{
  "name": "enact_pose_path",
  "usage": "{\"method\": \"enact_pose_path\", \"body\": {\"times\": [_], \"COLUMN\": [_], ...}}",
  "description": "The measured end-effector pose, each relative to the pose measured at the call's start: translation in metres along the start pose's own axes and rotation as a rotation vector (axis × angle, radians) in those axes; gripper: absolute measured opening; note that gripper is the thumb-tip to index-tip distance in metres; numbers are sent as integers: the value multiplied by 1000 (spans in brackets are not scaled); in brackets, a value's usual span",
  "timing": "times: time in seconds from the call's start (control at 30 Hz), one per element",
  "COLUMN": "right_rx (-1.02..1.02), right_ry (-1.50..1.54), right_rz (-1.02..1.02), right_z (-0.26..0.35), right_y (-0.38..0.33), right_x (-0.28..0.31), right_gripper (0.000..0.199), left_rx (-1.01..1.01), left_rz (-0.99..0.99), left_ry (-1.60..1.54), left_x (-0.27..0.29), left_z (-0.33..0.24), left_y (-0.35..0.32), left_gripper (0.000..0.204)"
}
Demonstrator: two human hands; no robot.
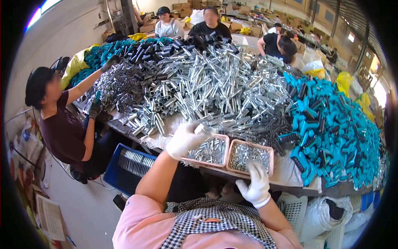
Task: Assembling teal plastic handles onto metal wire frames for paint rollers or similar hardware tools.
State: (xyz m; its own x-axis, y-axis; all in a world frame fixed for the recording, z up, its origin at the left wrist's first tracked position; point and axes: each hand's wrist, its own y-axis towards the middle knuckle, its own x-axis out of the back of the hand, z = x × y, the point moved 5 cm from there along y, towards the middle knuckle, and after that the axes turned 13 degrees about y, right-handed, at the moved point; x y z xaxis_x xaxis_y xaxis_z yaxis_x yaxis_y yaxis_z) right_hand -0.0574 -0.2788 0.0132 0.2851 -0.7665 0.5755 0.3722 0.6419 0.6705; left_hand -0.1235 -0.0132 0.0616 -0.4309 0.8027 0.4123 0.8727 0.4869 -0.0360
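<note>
My left hand [183, 140], in a white glove, is closed at the near edge of the metal heap. A short silver metal piece [203, 129] shows at its fingertips; its exact kind is too small to tell. Below and beside that hand stands a pink basket [227, 150] of small silver pins. My right hand [256, 186], also gloved in white, has its fingers apart and nothing visible in it. Its fingertips are at the near rim of a second pink basket [271, 159], which holds tiny shiny metal parts.
Silver metal tubes [207, 83] are heaped across the table, with dark springs [265, 128] nearby. Teal plastic handles [331, 128] pile up on the right. A co-worker [62, 120] reaches in at left, above a blue crate [128, 164]. Several people sit at the far side.
</note>
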Motion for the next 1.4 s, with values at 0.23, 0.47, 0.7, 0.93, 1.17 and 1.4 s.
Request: {"method": "enact_pose_path", "body": {"times": [0.23,0.47,0.7,0.93,1.17,1.4], "right_rx": [-271,-591,-828,-490,-463,-1038], "right_ry": [260,439,746,1156,1284,1592], "right_rz": [136,45,51,54,89,-381], "right_z": [-16,-29,-50,-65,-66,-79], "right_y": [-14,-52,-77,-93,-93,-80], "right_x": [-24,-10,1,-6,9,32], "right_gripper": [45,33,31,86,79,29], "left_rx": [97,-98,-355,-418,-416,-507], "left_rz": [518,163,710,429,-59,313], "left_ry": [-692,-1275,-300,-106,942,1082], "left_x": [-103,-154,-178,-171,-153,-171], "left_z": [12,12,3,-2,30,56], "left_y": [-44,-32,-44,-11,98,136], "left_gripper": [12,20,44,49,49,42]}}
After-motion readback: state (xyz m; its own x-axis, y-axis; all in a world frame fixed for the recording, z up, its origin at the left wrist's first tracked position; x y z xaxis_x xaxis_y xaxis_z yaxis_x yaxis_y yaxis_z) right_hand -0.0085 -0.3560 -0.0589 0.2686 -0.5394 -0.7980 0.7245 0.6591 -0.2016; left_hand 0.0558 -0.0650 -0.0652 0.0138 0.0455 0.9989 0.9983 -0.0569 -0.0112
